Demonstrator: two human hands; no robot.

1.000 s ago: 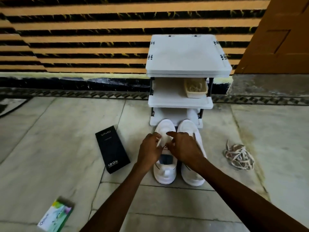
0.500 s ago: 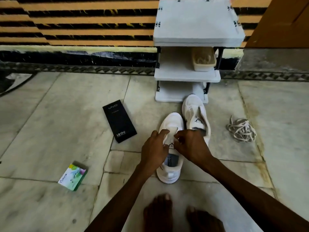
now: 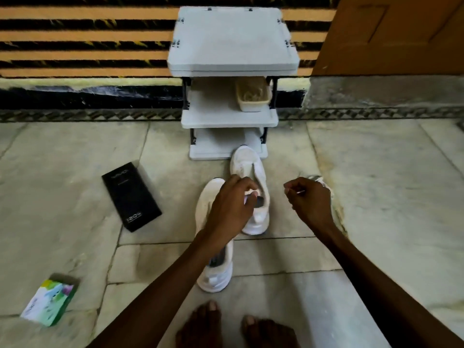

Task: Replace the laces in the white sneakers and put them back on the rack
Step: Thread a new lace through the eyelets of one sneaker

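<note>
Pale marble floor (image 3: pixel 376 197) fills most of the frame, and a wall striped in orange and black runs across the top, with a wooden door (image 3: pixel 391 33) at the upper right. A white three-shelf rack (image 3: pixel 231 38) stands against the wall at upper centre. A cream basket (image 3: pixel 253 97) sits on the right side of its middle shelf.

Both white sneakers are on the floor, off the rack. The farther sneaker (image 3: pixel 247 167) lies at centre frame with its toe touching the rack's bottom shelf. The nearer sneaker (image 3: pixel 209 197) lies just below and left of it, largely covered by the person's left forearm.

The left hand (image 3: pixel 229 205) hovers over the two shoes with its fingers curled. Its grip is blurred, so whether it pinches anything cannot be told. The right hand (image 3: pixel 312 202), right of centre and apart from the shoes, has its grip pressed together on a thin pale strand (image 3: pixel 300 191). A heap of loose laces (image 3: pixel 322 183) shows just behind this hand, mostly hidden by it.

A black box (image 3: pixel 130 197) lies at centre left and a small green-and-white box (image 3: pixel 49 302) at lower left. Two bare feet (image 3: pixel 200 325) show at the bottom edge.
</note>
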